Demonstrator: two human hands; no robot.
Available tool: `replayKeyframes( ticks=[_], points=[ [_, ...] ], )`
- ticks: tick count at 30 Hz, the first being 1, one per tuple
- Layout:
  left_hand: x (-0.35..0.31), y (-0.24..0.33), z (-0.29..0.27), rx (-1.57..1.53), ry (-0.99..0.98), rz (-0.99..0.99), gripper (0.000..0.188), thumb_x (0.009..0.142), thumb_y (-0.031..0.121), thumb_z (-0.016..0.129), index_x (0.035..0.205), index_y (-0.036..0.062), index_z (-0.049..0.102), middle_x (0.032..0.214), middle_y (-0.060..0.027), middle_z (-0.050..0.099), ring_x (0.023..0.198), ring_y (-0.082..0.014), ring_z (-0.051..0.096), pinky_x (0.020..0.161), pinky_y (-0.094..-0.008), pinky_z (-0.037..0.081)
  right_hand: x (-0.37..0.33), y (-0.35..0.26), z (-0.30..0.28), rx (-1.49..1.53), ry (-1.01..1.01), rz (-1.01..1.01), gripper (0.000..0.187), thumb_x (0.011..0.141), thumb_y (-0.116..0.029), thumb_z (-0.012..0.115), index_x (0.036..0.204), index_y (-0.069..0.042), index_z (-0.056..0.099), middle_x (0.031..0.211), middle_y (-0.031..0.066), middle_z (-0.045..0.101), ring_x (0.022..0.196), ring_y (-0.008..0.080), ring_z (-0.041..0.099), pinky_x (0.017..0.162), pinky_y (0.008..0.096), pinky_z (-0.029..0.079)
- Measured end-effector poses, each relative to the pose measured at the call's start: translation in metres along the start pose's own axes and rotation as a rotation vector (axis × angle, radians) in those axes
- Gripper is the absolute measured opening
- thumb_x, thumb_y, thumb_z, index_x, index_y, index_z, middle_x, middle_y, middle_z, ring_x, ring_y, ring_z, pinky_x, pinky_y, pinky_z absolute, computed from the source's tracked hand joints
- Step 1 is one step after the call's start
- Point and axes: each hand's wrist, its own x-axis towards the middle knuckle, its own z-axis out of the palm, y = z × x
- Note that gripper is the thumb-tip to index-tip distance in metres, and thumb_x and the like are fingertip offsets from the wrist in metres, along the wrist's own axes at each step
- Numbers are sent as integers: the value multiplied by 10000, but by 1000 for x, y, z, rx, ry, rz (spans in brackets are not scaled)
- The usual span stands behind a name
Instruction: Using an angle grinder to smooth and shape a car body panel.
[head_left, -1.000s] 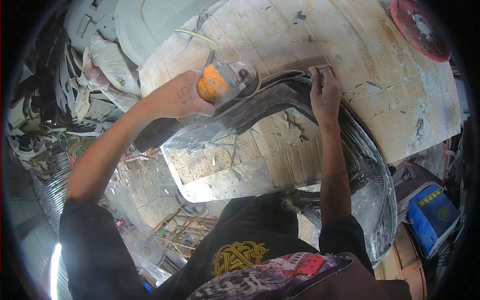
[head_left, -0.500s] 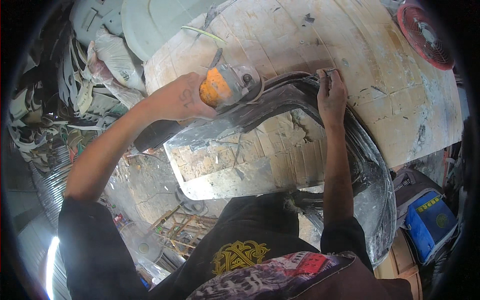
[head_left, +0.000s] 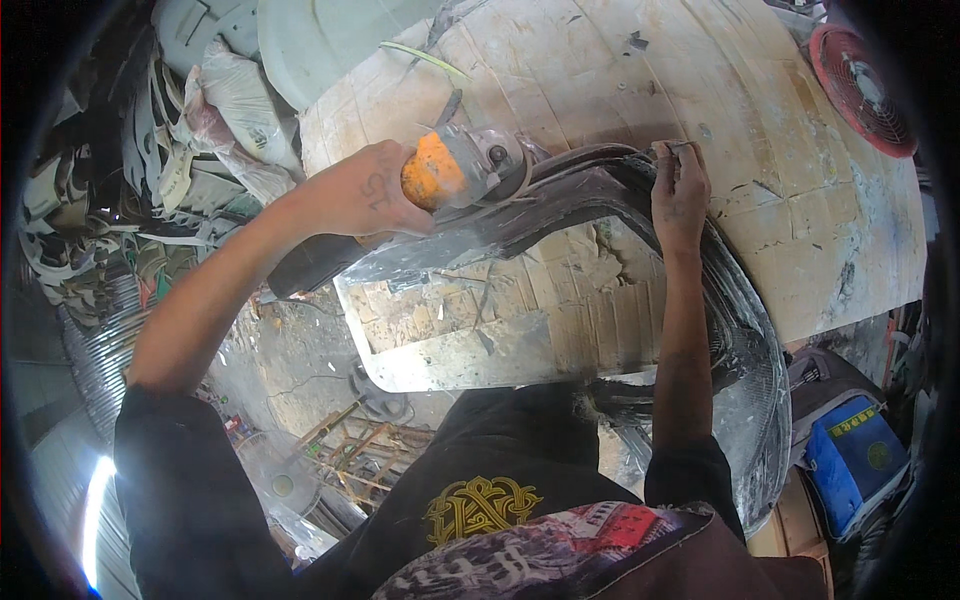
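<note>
My left hand (head_left: 372,188) is wrapped round an angle grinder with an orange and grey, dust-covered body (head_left: 437,172). Its round disc (head_left: 517,172) is at the upper rim of a black, curved frame-like part (head_left: 590,190); contact is hard to make out. The frame bends from the left, past the grinder, then down the right side toward my body. White dust coats much of it. My right hand (head_left: 682,200) pinches the frame's far right corner, thumb and fingers together, well to the right of the disc.
Dusty cardboard (head_left: 760,210) covers the work surface beneath the frame. A red fan (head_left: 862,90) stands at the far right, a blue box (head_left: 857,450) at lower right. Plastic bags (head_left: 240,105) and piled offcuts (head_left: 75,220) lie at left, another fan (head_left: 283,485) at lower left.
The view has shifted slightly, moving the surroundings a little to the right in the picture. Both hands keep their grips, and the disc stays by the frame's upper rim.
</note>
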Motion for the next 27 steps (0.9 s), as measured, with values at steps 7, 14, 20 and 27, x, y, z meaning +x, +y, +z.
replayKeyframes(
  ticks=[7,14,20,27],
  points=[
    [-5,-6,2,34,22,-46,509,714,314,827,991,-72,645,849,-203,675,814,-297,662,782,-394,536,3,3,2,-15,50,-113,253,1084,-196,555,1095,34,662,1022,220,678,966,427,660,880,484,503],
    [-10,-13,4,-11,24,-8,516,712,324,833,997,-67,652,859,-196,679,817,-309,657,799,-401,538,2,7,4,-44,47,-78,197,1075,-151,583,1069,19,683,984,172,683,883,314,691,820,413,531],
    [-16,-11,6,31,62,-36,546,712,331,840,1034,-69,654,848,-198,677,826,-310,668,809,-406,539,3,11,6,-77,78,-126,184,1069,-136,591,1069,23,685,980,172,690,873,314,700,798,406,534],
    [-23,-2,0,-44,-96,-107,610,725,344,808,1160,-46,633,1101,-220,640,1087,-350,608,978,-414,481,3,5,2,-16,35,-71,215,1066,-171,592,1051,35,652,1058,217,685,972,419,675,848,478,512]
  ],
)
